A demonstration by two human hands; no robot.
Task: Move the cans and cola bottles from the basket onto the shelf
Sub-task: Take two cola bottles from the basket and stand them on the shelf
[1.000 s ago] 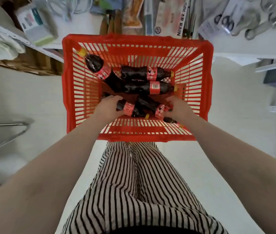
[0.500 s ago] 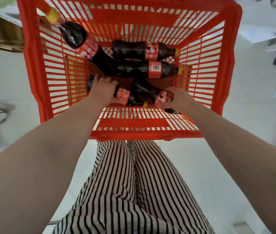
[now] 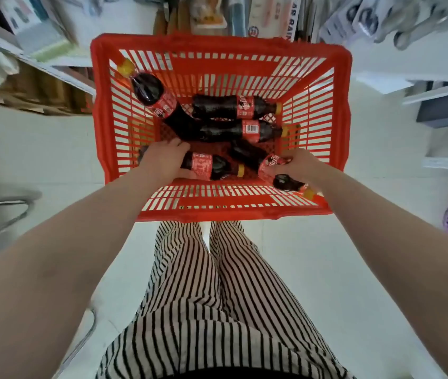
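Here, a red basket [image 3: 99,110] sits on the pale floor ahead of the person's striped trousers [image 3: 217,310], and 5 cola bottles lie inside it. The left hand [image 3: 162,162] reaches into the basket at about 7 o'clock of its floor, fingers curled over the base end of a small bottle [image 3: 211,166] that lies flat with its yellow cap pointing toward 3 o'clock. The right hand [image 3: 296,165] is at about 5 o'clock, fingers and thumb wrapped round the red label of a second bottle [image 3: 247,154], which is tilted, its cap end raised toward the near wall at 5 o'clock.

The other 3 bottles lie untouched. A large bottle [image 3: 151,91] leans in the corner at 10 o'clock, cap up against the left wall. 2 more lie side by side across the middle, one at 12 o'clock [image 3: 217,106] and one just nearer [image 3: 222,131], both with caps toward 3 o'clock; the nearer one touches the large bottle's base.

Shelves [image 3: 53,64] with blurred packaged goods stand beyond the basket at 12 o'clock.
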